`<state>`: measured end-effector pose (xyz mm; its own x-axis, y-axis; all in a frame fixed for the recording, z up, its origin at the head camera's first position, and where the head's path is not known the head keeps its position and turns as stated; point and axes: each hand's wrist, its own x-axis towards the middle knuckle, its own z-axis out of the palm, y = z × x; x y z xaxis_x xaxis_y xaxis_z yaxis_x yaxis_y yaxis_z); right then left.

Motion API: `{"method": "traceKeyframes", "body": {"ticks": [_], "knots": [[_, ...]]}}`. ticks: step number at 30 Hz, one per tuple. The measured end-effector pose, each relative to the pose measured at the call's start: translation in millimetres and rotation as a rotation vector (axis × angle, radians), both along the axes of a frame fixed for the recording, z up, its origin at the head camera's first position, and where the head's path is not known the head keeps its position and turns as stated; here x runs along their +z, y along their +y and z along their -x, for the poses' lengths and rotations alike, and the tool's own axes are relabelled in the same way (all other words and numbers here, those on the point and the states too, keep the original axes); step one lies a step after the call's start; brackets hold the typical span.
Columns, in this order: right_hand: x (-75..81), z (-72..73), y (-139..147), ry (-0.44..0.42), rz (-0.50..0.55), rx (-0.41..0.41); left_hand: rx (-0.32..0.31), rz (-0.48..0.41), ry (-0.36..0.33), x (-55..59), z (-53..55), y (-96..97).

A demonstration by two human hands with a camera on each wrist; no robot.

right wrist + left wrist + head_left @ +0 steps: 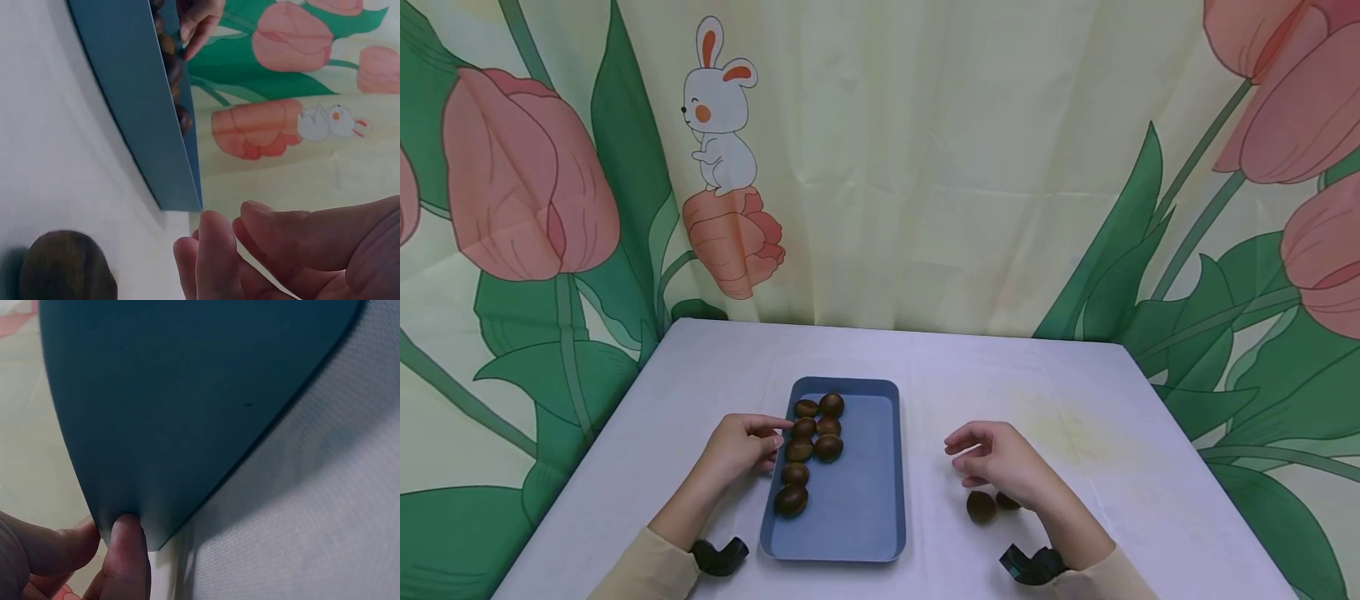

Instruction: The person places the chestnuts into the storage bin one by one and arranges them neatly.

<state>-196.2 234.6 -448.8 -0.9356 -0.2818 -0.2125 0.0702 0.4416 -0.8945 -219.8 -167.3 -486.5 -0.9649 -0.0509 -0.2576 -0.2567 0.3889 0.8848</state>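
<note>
A blue rectangular tray (868, 483) lies on the table with several brown chestnuts (828, 448) in two uneven columns along its left side. My left hand (741, 446) holds the tray's left rim, its fingertips at the edge beside the chestnuts. In the left wrist view, a finger (128, 550) presses the tray's outer wall while another digit meets the rim. To the right of the tray, my right hand (996, 454) hovers with fingers loosely bent and nothing between them. Below it lies a loose chestnut (981, 507), and a second chestnut (1007, 502) is partly hidden by the hand.
A white cloth covers the table (955, 367), with a faint yellowish stain at the right. Behind it hangs a curtain (925, 167) printed with tulips and a rabbit. Black wrist devices (720, 557) sit at both sleeves.
</note>
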Motion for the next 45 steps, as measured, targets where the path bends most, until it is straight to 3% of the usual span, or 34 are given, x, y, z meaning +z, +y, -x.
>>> {"method": "traceKeyframes", "body": {"ticks": [17,35,45], "knots": [[-6.4,-10.8,30.2,-0.029,-0.068,-0.030,0.003,0.002,-0.004,-1.6,2.0,-0.2],[-12.3,-13.8,52.7,-0.051,-0.198,-0.183,-0.007,-0.008,0.002,-1.8,3.0,-1.4],[-24.2,-17.9,66.3,-0.090,-0.195,-0.162,-0.002,-0.017,-0.005,-1.9,3.6,-1.3]]}}
